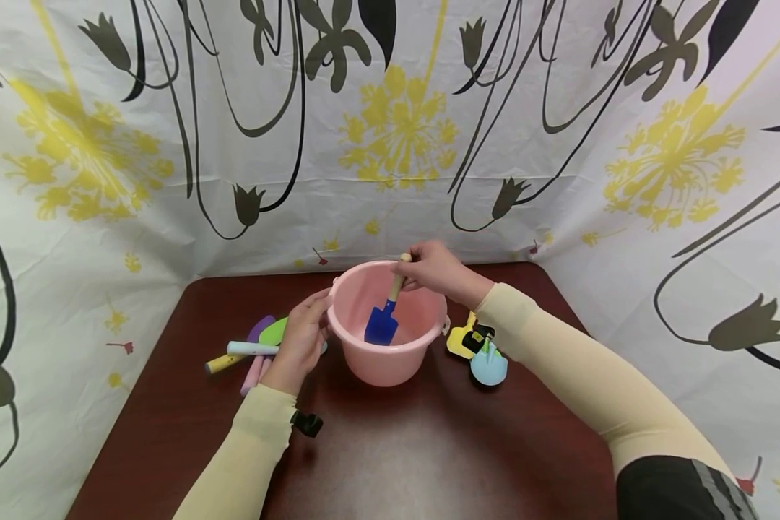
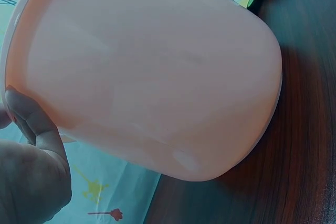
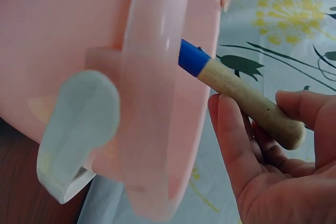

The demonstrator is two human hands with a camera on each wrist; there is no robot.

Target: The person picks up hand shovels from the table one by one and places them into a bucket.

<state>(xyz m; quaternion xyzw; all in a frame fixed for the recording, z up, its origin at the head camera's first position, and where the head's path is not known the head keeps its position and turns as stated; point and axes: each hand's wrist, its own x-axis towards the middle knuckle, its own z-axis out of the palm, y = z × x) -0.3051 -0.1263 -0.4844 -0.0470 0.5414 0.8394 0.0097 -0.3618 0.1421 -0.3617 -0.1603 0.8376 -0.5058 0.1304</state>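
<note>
A pink plastic bucket [image 1: 390, 367] stands tilted on the table toward the head camera. My left hand [image 1: 304, 334] grips its rim on the left; in the left wrist view, that hand [image 2: 39, 156] has its fingers at the rim, beside the bucket's outer wall [image 2: 157, 72]. A toy shovel with a blue blade [image 1: 381, 325] points down inside the bucket. By the end of its wooden handle [image 3: 244, 95], my right hand [image 1: 445, 273] pinches it above the far right rim. A pale bucket handle [image 3: 79, 124] hangs by the rim in the right wrist view.
Left of the bucket lies a pile of toy tools, with a light blue handle [image 1: 252, 348], a yellow handle [image 1: 223, 363] and a green piece [image 1: 273, 331]. Yellow [image 1: 458, 342] and light blue [image 1: 490, 367] toy shovels lie right. Patterned cloth [image 1: 390, 217] hangs behind the dark table [image 1: 377, 462].
</note>
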